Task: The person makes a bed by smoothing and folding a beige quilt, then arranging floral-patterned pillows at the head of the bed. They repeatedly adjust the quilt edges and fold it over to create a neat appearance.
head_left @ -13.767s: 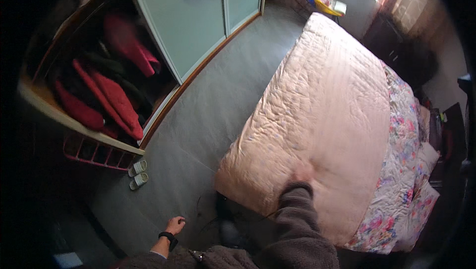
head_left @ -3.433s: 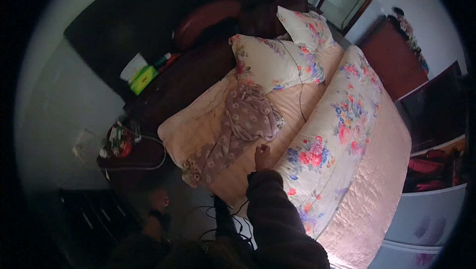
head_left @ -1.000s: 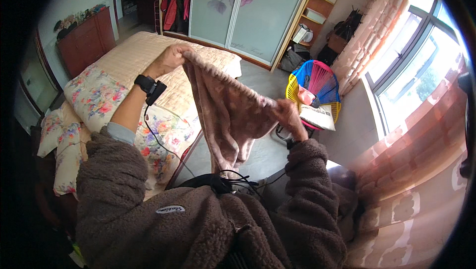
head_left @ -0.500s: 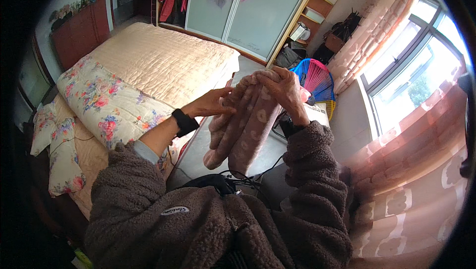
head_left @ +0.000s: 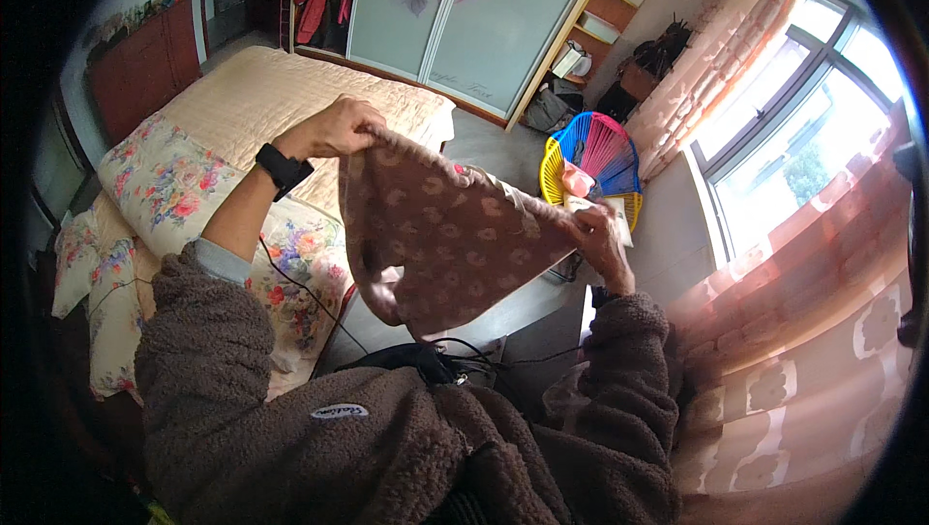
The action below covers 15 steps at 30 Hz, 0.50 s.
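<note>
A soft brown fleece cloth [head_left: 440,235] with pale ring-like spots is stretched between my two hands. Whether it is a garment I cannot tell. My left hand [head_left: 345,125], wearing a black band at the wrist, is closed on its upper left corner above the bed. Lower and to the right, my right hand [head_left: 602,246] pinches the opposite end. From the slanting top edge the cloth sags to a point in front of my body, and a pinkish-white patch shows near its lower left.
A bed [head_left: 261,90] with a cream quilt and a floral duvet [head_left: 179,181] stands left. Beyond are a sliding-door wardrobe [head_left: 513,22] and shelves [head_left: 619,2]. A colourful corded chair [head_left: 610,152] holds a pink item. Right are a window [head_left: 803,128] and pink curtains [head_left: 794,370]. Dark cables [head_left: 484,359] cross my waist.
The cloth, bunched and hanging from my right hand before, is now spread out. My left hand has risen leftward and grips a corner; my right hand has moved down and right.
</note>
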{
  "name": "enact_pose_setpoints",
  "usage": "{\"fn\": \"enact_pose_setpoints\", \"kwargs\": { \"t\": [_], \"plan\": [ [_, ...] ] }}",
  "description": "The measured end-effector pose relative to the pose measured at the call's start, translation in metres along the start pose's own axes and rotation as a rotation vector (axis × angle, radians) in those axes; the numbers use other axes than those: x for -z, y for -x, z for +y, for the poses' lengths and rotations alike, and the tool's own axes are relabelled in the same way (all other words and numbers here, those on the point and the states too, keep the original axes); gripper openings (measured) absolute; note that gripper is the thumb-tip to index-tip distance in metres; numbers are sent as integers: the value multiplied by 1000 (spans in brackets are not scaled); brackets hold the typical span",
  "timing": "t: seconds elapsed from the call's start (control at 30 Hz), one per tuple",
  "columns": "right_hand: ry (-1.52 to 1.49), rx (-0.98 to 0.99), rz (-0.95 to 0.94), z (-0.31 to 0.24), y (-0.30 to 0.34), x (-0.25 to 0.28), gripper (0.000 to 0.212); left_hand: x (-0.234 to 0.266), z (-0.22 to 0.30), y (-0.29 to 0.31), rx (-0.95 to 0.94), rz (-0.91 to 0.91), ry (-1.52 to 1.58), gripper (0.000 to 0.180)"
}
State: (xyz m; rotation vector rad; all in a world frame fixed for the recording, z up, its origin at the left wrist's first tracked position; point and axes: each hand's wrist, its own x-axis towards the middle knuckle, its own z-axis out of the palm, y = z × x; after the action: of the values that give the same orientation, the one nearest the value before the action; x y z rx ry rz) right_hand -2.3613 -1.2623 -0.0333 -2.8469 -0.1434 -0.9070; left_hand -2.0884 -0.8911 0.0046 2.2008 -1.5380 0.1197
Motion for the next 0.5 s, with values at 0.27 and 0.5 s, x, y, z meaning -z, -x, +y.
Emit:
{"fn": "enact_pose_setpoints", "kwargs": {
  "t": [0.27,0.5],
  "plan": [
    [242,16,125,-15,-31,2,39,-16,23,-3,-2,388,-495,25],
    [273,-191,-243,-11,-44,-34,48,-68,19,-8,157,310,-406,14]
  ]
}}
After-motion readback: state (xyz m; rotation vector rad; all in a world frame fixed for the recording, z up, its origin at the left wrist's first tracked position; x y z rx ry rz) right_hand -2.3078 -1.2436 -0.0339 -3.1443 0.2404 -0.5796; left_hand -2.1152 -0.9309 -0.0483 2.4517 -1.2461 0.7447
